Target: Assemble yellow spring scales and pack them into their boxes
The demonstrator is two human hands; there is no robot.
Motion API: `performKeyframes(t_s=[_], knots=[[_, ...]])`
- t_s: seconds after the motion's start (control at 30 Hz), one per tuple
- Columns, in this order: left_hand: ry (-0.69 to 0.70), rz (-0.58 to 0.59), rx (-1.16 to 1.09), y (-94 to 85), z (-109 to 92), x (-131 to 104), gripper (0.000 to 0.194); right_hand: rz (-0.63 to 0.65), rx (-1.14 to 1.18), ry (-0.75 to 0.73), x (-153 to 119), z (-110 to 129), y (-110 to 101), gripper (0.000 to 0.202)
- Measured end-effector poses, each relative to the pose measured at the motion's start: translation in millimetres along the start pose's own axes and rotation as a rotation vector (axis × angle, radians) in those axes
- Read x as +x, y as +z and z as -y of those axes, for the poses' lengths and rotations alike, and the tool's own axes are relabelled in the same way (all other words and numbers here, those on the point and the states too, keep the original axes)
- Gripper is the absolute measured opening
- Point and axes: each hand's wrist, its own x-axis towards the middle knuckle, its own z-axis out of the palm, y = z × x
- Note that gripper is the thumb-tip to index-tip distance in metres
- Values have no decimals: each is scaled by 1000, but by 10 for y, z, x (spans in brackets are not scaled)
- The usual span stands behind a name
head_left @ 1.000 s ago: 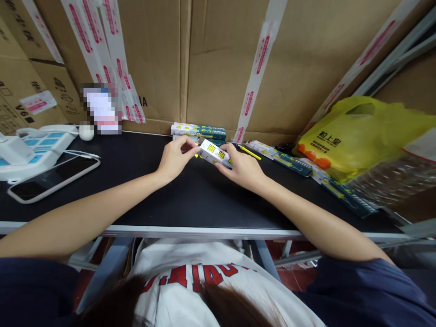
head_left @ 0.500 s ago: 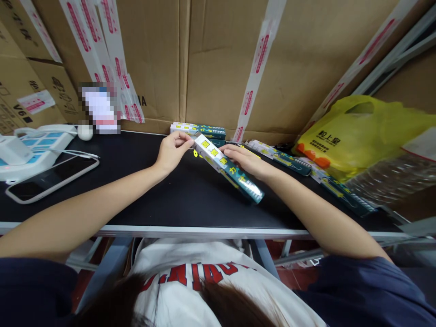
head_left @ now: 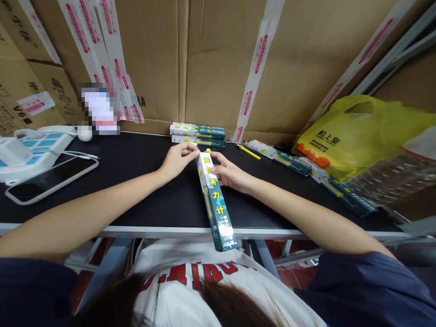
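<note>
A long, narrow spring scale box (head_left: 213, 195), white at one end and dark green at the other, slants toward me with its green end past the table edge. My left hand (head_left: 177, 160) is closed in a pinch at the box's far white end. Wrapped about its right side near that end is my right hand (head_left: 231, 175), fingers on the printed face. Small yellow parts show just beyond the far end, partly hidden by my fingers and the box. Behind my right hand, a thin yellow spring scale (head_left: 250, 152) lies on the black table (head_left: 146, 200).
Similar boxes are stacked (head_left: 197, 131) against the cardboard (head_left: 218, 68) at the back. More boxes (head_left: 279, 156) lie at the right, beside a yellow plastic bag (head_left: 361, 136). On the left are a phone (head_left: 54, 178) and a white power strip (head_left: 47, 145).
The box has swung from slanting rightward to pointing nearly straight at me, its green end now lower and closer. My right hand has moved left and nearer with it; my left hand moved slightly nearer.
</note>
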Motion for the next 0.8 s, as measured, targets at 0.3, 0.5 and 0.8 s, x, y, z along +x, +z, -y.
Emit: performKeyframes(t_s=[0.3, 0.5, 0.8], knots=[[58, -71, 99, 23, -13, -30, 12, 32, -37, -19, 5, -14, -15, 56], [-89, -19, 122, 27, -44, -53, 12, 19, -37, -31, -7, -26, 11, 55], [-499, 29, -158, 40, -199, -17, 16, -102, -179, -103, -35, 59, 50, 66]])
